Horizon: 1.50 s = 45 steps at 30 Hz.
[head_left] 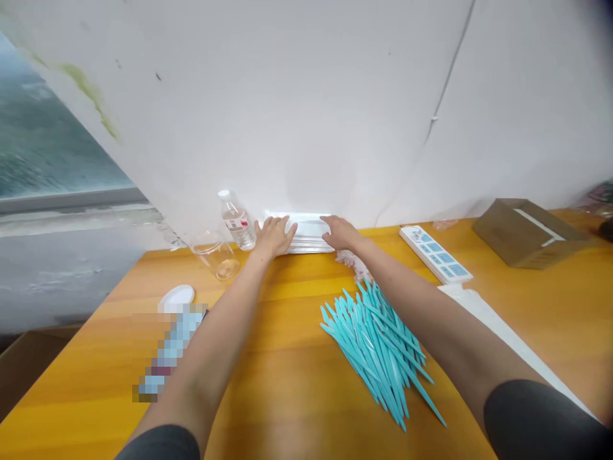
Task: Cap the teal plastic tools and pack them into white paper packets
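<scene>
A stack of flat, shiny white packets (309, 231) lies against the wall at the back of the table. My left hand (275, 236) rests on its left end with the fingers spread. At the right end is my right hand (341, 232), thumb and index finger apart at the packets' edge; its other fingers are partly hidden. Closer to me, beside my right forearm, a heap of turquoise pointed plastic sticks (378, 348) lies loose. Small pale pinkish pieces (354, 263) sit between that heap and the stack.
Left of the stack stand a water bottle (237, 223) and a clear jar (215, 257); a white lid (177, 298) lies nearer. A blurred-out flat object (167, 358) is beside my left forearm. Rightward are a white power strip (435, 254), a white sheet (507, 338) and a cardboard box (522, 236).
</scene>
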Available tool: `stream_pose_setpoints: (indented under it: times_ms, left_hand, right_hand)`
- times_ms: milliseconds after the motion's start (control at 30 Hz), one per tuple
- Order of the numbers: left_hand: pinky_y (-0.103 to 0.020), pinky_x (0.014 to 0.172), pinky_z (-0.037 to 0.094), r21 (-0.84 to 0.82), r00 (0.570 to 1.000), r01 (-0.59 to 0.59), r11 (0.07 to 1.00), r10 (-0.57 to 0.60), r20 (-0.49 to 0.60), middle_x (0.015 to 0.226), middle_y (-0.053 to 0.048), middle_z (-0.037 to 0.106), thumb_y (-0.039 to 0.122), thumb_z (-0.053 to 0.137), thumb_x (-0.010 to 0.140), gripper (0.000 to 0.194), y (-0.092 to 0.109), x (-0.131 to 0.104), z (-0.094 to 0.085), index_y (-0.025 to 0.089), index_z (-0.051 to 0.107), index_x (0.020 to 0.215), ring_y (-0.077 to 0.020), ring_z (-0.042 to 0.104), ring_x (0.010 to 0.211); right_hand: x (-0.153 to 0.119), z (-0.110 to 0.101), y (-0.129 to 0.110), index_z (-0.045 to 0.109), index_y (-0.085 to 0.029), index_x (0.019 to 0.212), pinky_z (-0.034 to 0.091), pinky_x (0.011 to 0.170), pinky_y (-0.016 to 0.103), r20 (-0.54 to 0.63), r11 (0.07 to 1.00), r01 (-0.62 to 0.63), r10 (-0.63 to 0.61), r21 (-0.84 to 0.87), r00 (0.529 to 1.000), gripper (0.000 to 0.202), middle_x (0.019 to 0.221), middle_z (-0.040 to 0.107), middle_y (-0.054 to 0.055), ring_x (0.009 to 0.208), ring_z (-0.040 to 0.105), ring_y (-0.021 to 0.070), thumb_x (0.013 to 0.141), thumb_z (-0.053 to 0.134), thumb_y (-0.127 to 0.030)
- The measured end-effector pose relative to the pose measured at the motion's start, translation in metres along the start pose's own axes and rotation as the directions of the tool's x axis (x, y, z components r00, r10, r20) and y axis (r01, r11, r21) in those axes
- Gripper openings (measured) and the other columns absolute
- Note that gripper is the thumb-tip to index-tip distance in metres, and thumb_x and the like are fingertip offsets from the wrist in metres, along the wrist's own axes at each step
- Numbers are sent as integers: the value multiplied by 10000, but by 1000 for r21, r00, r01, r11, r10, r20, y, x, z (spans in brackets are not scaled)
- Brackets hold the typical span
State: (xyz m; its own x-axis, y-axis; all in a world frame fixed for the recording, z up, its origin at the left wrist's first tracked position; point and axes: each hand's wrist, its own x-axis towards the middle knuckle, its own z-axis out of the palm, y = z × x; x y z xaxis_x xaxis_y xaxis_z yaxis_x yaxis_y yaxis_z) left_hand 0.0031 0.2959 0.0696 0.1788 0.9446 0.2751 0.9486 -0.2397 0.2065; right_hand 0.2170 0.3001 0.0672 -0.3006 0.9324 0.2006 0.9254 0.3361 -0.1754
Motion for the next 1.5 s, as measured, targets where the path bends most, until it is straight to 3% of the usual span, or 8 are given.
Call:
stream_pose_setpoints:
  times_ms: [133, 267, 467, 633, 867, 1067, 1267, 1500]
  left_hand:
    - [-492, 1152, 247, -186, 949, -157, 970, 97, -299, 1306, -98, 625, 443, 387, 1002, 418, 18, -45, -58, 201, 606, 1263, -250, 493, 1282]
    - [-321, 993, 446, -447, 892, -218, 868, -8, -452, 1131, -62, 694, 320, 486, 978, 275, 34, -154, -90, 188, 657, 1150, -184, 626, 1078]
    - [-244, 745, 509, -611, 991, 58, 789, -120, -61, 845, -30, 715, 257, 594, 911, 138, 42, -296, -32, 183, 704, 870, -157, 667, 779]
    - [-258, 692, 503, -649, 986, 161, 743, -155, 67, 803, -40, 686, 286, 575, 922, 171, 45, -331, 7, 175, 699, 881, -159, 638, 720]
    - [-278, 710, 525, -649, 984, 175, 740, -145, 100, 814, -56, 695, 328, 554, 931, 217, 46, -331, 6, 187, 711, 878, -180, 652, 746]
    - [-277, 726, 537, -637, 986, 165, 753, -108, 128, 842, -60, 725, 342, 551, 929, 235, 30, -315, -14, 191, 725, 883, -182, 674, 772]
    - [-278, 761, 521, -547, 999, 27, 836, -8, 37, 893, -52, 755, 428, 536, 922, 306, 13, -198, -19, 188, 725, 902, -191, 677, 802]
    - [-312, 846, 477, -335, 948, -145, 931, 229, 223, 965, -77, 765, 316, 551, 894, 246, 86, -43, 53, 206, 761, 960, -232, 684, 921]
  right_hand:
    - [-43, -52, 2, 507, -90, 1394, 413, 1056, 395, -36, 999, 12, -11, 34, 999, 460, 1350, 588, 165, 1224, 552, 263, 954, 516, -224]
    - [-155, -86, 11, 636, -163, 1254, 456, 988, 407, -177, 996, -39, 52, 75, 983, 377, 1225, 680, 90, 1135, 618, 254, 984, 442, -340]
    - [-318, -49, -2, 736, -240, 900, 538, 687, 348, -76, 935, -275, 298, 223, 951, 265, 856, 748, 43, 767, 703, 226, 926, 560, -437]
    - [-334, -1, -47, 733, -194, 1033, 520, 777, 345, -44, 960, -198, 210, 198, 977, 295, 882, 707, 80, 842, 665, 224, 970, 523, -392]
    - [-285, 23, -70, 736, -194, 994, 487, 820, 368, 93, 991, -130, 127, 23, 988, 217, 929, 675, 102, 926, 612, 264, 964, 538, -276]
    - [-279, 19, -64, 728, -152, 1014, 488, 863, 366, 114, 953, -182, 159, 241, 981, 207, 968, 675, 108, 961, 617, 255, 948, 543, -219]
    - [-283, -6, -68, 725, -223, 967, 464, 737, 255, 245, 793, -178, 37, 583, 969, 173, 907, 714, 9, 819, 649, 157, 918, 560, -196]
    - [-280, 0, -90, 715, -211, 838, 407, 700, 226, 344, 752, -92, -185, 653, 921, 136, 790, 717, -6, 743, 637, 136, 872, 587, -183]
